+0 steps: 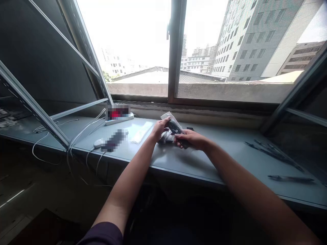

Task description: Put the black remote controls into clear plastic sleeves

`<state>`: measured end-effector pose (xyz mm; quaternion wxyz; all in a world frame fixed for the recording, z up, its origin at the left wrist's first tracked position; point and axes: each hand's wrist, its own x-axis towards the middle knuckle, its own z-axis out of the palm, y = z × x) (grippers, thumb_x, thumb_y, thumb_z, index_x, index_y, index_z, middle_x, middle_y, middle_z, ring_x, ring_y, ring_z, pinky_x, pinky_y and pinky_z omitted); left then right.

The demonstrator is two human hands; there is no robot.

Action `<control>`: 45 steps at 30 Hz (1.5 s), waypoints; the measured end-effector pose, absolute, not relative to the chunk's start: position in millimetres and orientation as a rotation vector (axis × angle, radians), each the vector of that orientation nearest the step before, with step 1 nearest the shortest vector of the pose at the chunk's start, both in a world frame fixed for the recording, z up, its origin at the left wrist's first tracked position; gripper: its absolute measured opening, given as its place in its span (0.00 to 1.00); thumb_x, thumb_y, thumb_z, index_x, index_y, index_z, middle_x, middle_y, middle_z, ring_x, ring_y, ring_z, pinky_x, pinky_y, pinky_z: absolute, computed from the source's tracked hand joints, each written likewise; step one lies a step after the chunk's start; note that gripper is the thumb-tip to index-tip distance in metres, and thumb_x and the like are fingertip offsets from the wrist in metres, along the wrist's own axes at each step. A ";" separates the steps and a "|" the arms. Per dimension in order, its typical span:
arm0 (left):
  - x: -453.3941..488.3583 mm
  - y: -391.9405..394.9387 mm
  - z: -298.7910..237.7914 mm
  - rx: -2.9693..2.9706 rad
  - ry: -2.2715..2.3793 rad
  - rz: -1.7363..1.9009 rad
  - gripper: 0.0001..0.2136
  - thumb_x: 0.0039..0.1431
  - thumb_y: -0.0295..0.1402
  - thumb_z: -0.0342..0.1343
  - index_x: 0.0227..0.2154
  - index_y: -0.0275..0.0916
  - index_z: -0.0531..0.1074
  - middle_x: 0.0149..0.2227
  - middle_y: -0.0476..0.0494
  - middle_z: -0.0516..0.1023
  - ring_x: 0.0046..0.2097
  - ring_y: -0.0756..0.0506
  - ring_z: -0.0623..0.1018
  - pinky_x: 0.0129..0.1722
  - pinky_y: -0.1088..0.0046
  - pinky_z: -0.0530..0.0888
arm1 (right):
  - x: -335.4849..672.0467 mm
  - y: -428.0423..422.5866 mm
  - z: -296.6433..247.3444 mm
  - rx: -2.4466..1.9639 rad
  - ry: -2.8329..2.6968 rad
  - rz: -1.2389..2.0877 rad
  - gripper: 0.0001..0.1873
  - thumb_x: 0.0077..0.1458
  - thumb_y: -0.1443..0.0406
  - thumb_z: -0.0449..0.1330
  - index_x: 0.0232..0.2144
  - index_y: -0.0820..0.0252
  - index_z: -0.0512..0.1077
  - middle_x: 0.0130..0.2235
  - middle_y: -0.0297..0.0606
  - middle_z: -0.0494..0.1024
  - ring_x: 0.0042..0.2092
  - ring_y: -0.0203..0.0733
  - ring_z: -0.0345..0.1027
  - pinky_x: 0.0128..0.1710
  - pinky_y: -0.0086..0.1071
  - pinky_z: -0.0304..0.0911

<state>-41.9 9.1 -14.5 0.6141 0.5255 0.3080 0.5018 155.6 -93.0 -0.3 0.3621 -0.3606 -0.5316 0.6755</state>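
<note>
Both my hands meet over the grey windowsill shelf (pixel 230 160) at the middle of the view. My left hand (pixel 159 128) is closed on the edge of a clear plastic bag (pixel 167 116) that sticks up behind it. My right hand (pixel 192 139) is wrapped around a dark, long object (pixel 175 127) whose upper end lies at or in the mouth of the bag. More crumpled clear plastic (pixel 163 137) sits under my hands on the shelf.
A flat clear bag (pixel 140 133) lies left of my hands. Farther left are a white power strip (pixel 119 117), a white charger (pixel 97 143), cables (pixel 76 136) and slanted metal bars (pixel 35 109). Dark slender sticks (pixel 274 153) and a pen-like item (pixel 290 178) lie at the right.
</note>
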 end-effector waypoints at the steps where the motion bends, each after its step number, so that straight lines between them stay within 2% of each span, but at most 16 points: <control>1: -41.4 9.7 -15.2 1.201 0.702 1.158 0.23 0.55 0.55 0.72 0.32 0.37 0.81 0.32 0.43 0.81 0.34 0.47 0.77 0.33 0.72 0.68 | 155.8 -92.9 -0.2 -0.924 -1.367 1.742 0.24 0.51 0.54 0.83 0.38 0.63 0.79 0.32 0.39 0.84 0.29 0.36 0.76 0.31 0.27 0.76; 6: -40.5 11.1 -15.9 1.201 0.684 1.187 0.22 0.54 0.53 0.74 0.30 0.36 0.79 0.29 0.45 0.78 0.31 0.48 0.75 0.34 0.71 0.70 | 155.1 -93.3 -0.9 -0.964 -1.336 1.754 0.21 0.54 0.57 0.82 0.40 0.64 0.80 0.36 0.43 0.86 0.32 0.38 0.79 0.32 0.28 0.78; 10: -40.9 8.3 -14.5 1.244 0.664 1.182 0.23 0.54 0.55 0.73 0.28 0.36 0.79 0.29 0.45 0.78 0.30 0.49 0.74 0.33 0.71 0.70 | 153.5 -94.0 -1.6 -0.966 -1.297 1.762 0.18 0.55 0.60 0.81 0.40 0.63 0.80 0.40 0.45 0.87 0.33 0.39 0.80 0.33 0.30 0.80; 16: -39.6 4.0 -13.5 1.293 0.643 1.105 0.25 0.54 0.56 0.73 0.26 0.36 0.78 0.28 0.43 0.78 0.28 0.49 0.72 0.30 0.71 0.66 | 152.3 -94.8 1.0 -0.930 -1.284 1.724 0.15 0.59 0.59 0.78 0.38 0.63 0.80 0.38 0.43 0.86 0.31 0.38 0.78 0.30 0.29 0.78; 22: -39.4 4.3 -13.4 1.294 0.667 1.201 0.25 0.54 0.57 0.73 0.30 0.35 0.82 0.30 0.43 0.80 0.29 0.50 0.72 0.31 0.72 0.66 | 151.5 -93.6 0.4 -0.979 -1.265 1.721 0.12 0.62 0.61 0.76 0.38 0.63 0.80 0.39 0.44 0.85 0.32 0.39 0.79 0.29 0.30 0.79; 28: -38.8 0.1 -11.5 1.350 0.630 1.074 0.27 0.56 0.59 0.71 0.26 0.35 0.80 0.28 0.40 0.81 0.27 0.49 0.74 0.31 0.70 0.67 | 150.4 -95.1 1.1 -0.962 -1.230 1.669 0.10 0.64 0.63 0.74 0.38 0.62 0.79 0.38 0.44 0.85 0.31 0.39 0.78 0.29 0.29 0.79; 37: -42.6 7.6 -12.5 1.304 0.678 1.230 0.27 0.57 0.60 0.69 0.34 0.36 0.86 0.36 0.39 0.85 0.33 0.48 0.77 0.32 0.73 0.68 | 148.1 -96.9 6.3 -0.991 -1.226 1.684 0.12 0.64 0.62 0.75 0.36 0.62 0.77 0.35 0.42 0.83 0.28 0.37 0.76 0.26 0.28 0.77; 45: -38.9 4.7 -15.8 1.373 0.627 1.092 0.24 0.55 0.56 0.73 0.29 0.35 0.83 0.29 0.42 0.81 0.27 0.49 0.75 0.31 0.70 0.69 | 150.0 -95.8 5.1 -1.005 -1.232 1.669 0.11 0.65 0.62 0.74 0.39 0.63 0.77 0.35 0.41 0.84 0.29 0.37 0.76 0.27 0.28 0.76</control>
